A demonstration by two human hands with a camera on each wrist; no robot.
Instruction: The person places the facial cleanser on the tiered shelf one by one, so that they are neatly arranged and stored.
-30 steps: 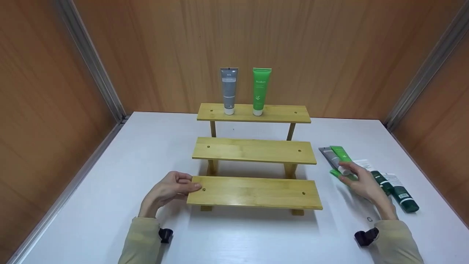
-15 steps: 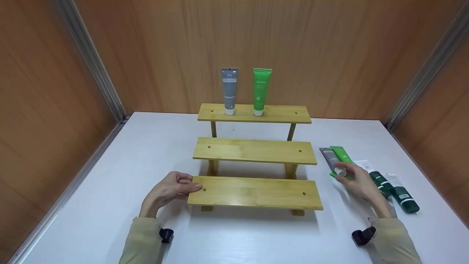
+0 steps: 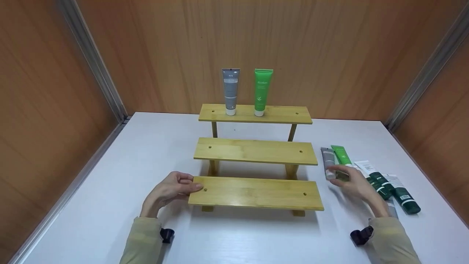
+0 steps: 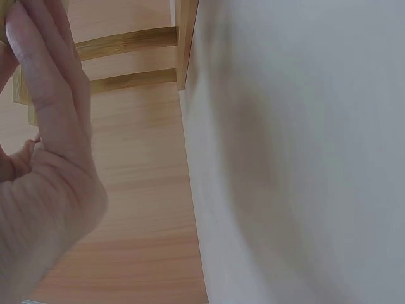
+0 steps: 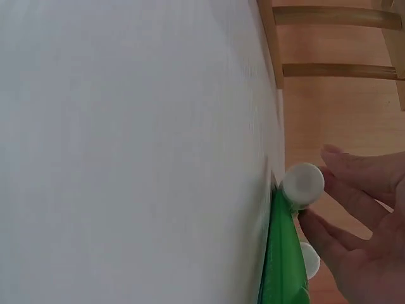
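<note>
A three-tier wooden display stand (image 3: 253, 192) stands in the middle of the table. My left hand (image 3: 172, 189) grips the left end of its lowest step, thumb on top. On the top step, a grey tube (image 3: 231, 91) and a green tube (image 3: 262, 91) stand upright on their white caps. To the right, my right hand (image 3: 353, 183) has its fingers about the white cap (image 5: 304, 183) of another grey tube (image 3: 328, 159), which lies on the table. Beneath that cap in the right wrist view is a green tube (image 5: 285, 253), mostly hidden by the hand in the head view.
Another green tube (image 3: 341, 154) lies beside the grey one. Dark green and white tubes (image 3: 405, 198) lie further right, and a pale tube (image 3: 392, 208) is partly behind the right wrist. Wooden walls (image 3: 263, 47) enclose the white table (image 3: 234, 242).
My right hand has moved a little left, and the cap end of the lying grey tube has swung left with it. The left hand keeps its grip on the lowest step.
</note>
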